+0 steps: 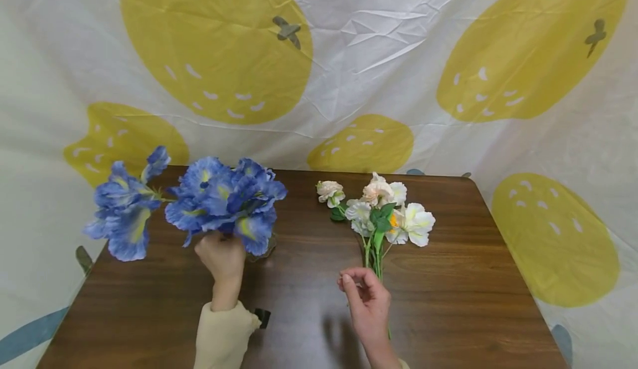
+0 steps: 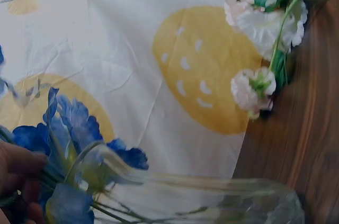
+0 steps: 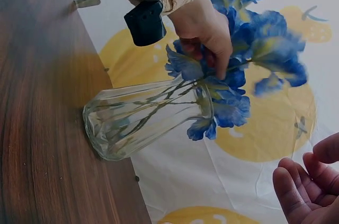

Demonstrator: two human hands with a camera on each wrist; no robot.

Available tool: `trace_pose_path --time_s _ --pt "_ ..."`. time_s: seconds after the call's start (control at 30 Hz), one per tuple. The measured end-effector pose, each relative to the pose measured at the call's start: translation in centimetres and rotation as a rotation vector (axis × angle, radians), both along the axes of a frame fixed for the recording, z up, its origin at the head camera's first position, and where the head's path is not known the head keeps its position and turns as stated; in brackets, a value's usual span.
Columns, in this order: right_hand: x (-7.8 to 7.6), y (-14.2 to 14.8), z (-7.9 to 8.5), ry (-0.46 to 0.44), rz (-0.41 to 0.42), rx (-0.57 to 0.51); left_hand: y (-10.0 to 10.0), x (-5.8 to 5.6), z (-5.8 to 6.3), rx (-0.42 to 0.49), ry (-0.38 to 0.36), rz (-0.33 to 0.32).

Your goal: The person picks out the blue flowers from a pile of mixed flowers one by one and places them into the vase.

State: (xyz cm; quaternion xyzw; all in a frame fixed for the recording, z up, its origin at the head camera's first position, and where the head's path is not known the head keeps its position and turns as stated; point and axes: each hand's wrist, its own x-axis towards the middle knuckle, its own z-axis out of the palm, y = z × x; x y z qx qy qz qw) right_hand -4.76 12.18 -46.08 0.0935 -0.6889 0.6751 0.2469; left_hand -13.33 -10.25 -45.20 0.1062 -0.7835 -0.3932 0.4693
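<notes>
Blue irises [image 1: 219, 189] with yellow throats stand at the left of the table, their stems running down into a clear glass vase [image 3: 148, 121]. My left hand [image 1: 224, 261] grips iris stems just above the vase's mouth, its fingers partly covered by petals. In the right wrist view, the same left hand [image 3: 204, 36] is seen from the side among the blooms. My right hand [image 1: 369, 305] holds nothing; its fingers are loosely bent in the air, close to the green stems of the white and pale pink flowers [image 1: 418, 224].
The white and pink bunch lies on the right half of the brown wooden table [image 1: 463, 280]. Behind and beside the table hangs a white cloth [image 1: 369, 42] with yellow fruit prints. A black device [image 3: 145, 23] sits on my left wrist.
</notes>
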Motion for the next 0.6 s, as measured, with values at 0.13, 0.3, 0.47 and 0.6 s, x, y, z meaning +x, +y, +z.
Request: trace_pose_path --time_s 0.13,0.3,0.47,0.6 --pt "-0.02 0.12 -0.08 0.008 -0.004 0.004 -0.08 0.11 0.18 0.015 -0.173 0.073" --pt "-0.07 0.24 -0.18 0.017 -0.009 0.005 -0.33 0.20 0.07 -0.024 -0.210 0.061" --pt "-0.14 0.26 -0.28 0.034 0.003 -0.007 -0.73 0.46 -0.44 -0.075 -0.058 -0.020" --pt "-0.20 0.30 -0.38 0.039 0.005 -0.014 -0.72 0.81 -0.68 -0.074 0.039 -0.065"
